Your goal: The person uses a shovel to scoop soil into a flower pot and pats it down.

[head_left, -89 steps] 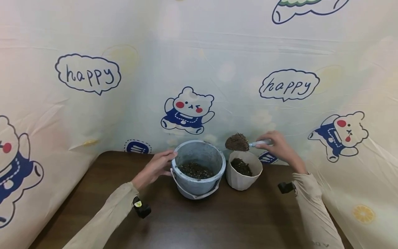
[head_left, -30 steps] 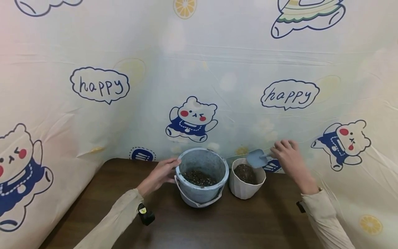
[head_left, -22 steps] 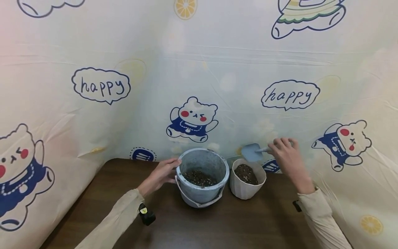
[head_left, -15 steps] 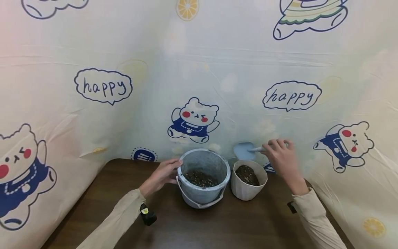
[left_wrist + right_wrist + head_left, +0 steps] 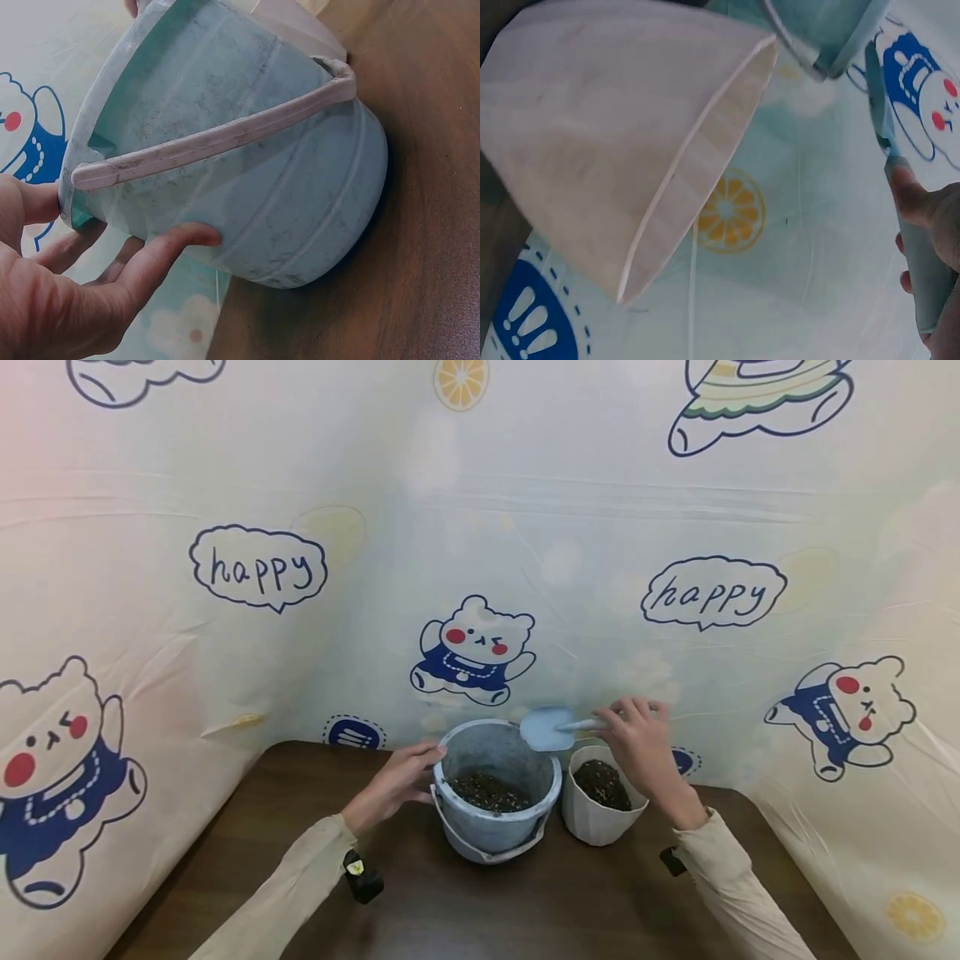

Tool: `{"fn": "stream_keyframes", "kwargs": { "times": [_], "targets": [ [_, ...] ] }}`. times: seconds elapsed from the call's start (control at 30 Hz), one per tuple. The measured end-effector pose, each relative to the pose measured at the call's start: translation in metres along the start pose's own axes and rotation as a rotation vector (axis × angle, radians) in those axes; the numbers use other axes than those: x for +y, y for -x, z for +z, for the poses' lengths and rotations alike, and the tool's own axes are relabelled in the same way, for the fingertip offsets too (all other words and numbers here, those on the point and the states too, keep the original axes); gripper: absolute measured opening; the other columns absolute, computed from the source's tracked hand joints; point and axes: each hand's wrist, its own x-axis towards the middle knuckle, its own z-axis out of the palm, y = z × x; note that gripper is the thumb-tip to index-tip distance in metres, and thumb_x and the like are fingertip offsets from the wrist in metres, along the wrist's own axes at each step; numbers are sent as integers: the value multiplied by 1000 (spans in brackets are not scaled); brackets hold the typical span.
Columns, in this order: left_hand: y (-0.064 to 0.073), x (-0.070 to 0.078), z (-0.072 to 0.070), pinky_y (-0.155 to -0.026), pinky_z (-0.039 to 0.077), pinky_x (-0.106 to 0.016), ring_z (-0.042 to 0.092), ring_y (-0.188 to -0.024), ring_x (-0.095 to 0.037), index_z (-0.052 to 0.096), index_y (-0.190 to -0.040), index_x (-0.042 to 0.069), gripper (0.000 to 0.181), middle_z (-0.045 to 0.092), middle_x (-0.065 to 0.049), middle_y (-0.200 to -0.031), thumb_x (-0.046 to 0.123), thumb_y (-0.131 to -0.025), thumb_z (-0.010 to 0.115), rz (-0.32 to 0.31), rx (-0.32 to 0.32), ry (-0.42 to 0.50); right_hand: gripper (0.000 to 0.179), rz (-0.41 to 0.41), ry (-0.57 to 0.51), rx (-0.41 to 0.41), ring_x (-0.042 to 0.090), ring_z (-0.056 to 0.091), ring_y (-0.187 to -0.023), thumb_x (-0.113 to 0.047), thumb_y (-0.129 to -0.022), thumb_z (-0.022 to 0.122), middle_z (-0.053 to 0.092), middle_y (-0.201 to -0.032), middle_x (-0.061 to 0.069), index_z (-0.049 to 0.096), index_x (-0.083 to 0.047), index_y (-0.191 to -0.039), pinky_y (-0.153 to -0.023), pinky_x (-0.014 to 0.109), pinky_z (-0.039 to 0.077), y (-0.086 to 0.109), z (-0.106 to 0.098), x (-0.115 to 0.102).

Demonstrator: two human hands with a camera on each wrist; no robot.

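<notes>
A light-blue bucket [image 5: 497, 827] with dark soil in the bottom stands upright on the table. My left hand [image 5: 393, 783] holds its rim at the left side; in the left wrist view, fingers [image 5: 161, 259] touch the outer wall beside the pale carrying handle [image 5: 217, 146]. My right hand [image 5: 641, 747] grips the handle of a small blue garden trowel [image 5: 547, 729], whose blade is over the bucket's right back rim. Just right of the bucket is a white faceted plant pot [image 5: 596, 822] with soil heaped inside. In the right wrist view the trowel handle [image 5: 926, 277] lies in the curled fingers.
The dark wooden table [image 5: 480, 910] ends at the back against a printed cloth backdrop [image 5: 480, 510] with cartoon bears. Bucket and pot stand close together near that back edge.
My right hand tipped the trowel's soil into the pot, then carried the trowel left from over the pot to the bucket. The left hand stays on the bucket rim.
</notes>
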Motion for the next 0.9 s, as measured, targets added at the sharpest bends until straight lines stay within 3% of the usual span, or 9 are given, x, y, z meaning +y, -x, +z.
{"fn": "stream_keyframes", "kwargs": {
  "times": [0.17, 0.33, 0.47, 0.6, 0.9],
  "targets": [
    [-1, 0, 1, -83, 63, -48, 50, -139, -49, 48, -154, 1, 54, 50, -27, -151, 30, -109, 56, 0, 5, -5, 28, -77, 56, -63, 34, 56, -89, -11, -76, 92, 64, -93, 12, 75, -5, -96, -81, 56, 43, -5, 11, -13],
    [-3, 1, 2, -85, 63, -50, 49, -140, -50, 48, -154, 2, 54, 49, -26, -152, 31, -109, 56, -3, -1, -10, 27, -175, 140, -217, 29, 55, -95, -17, -77, 92, 64, -99, 7, 76, -10, -97, -88, 51, 46, -16, 15, -34],
    [-3, 1, 1, -84, 63, -49, 49, -141, -50, 48, -155, 2, 55, 49, -26, -153, 31, -109, 56, -4, -7, -11, 17, -242, 238, -320, 25, 52, -97, -18, -85, 87, 63, -102, 3, 76, -14, -98, -92, 48, 45, -29, 21, -50],
    [-1, 1, -1, -83, 63, -47, 50, -140, -49, 48, -154, 2, 55, 50, -26, -152, 31, -109, 57, -11, -1, -9, 6, -294, 327, -338, 24, 48, -90, -7, -93, 78, 58, -98, 3, 74, -12, -94, -90, 44, 43, -41, 34, -61],
    [2, 2, -3, -85, 63, -50, 49, -140, -49, 48, -154, 1, 54, 48, -26, -153, 30, -109, 56, -9, -1, -4, 23, -365, 453, -406, 21, 39, -86, -5, -98, 72, 57, -99, 3, 72, -20, -81, -81, 36, 34, -48, 89, -85]
  ]
}}
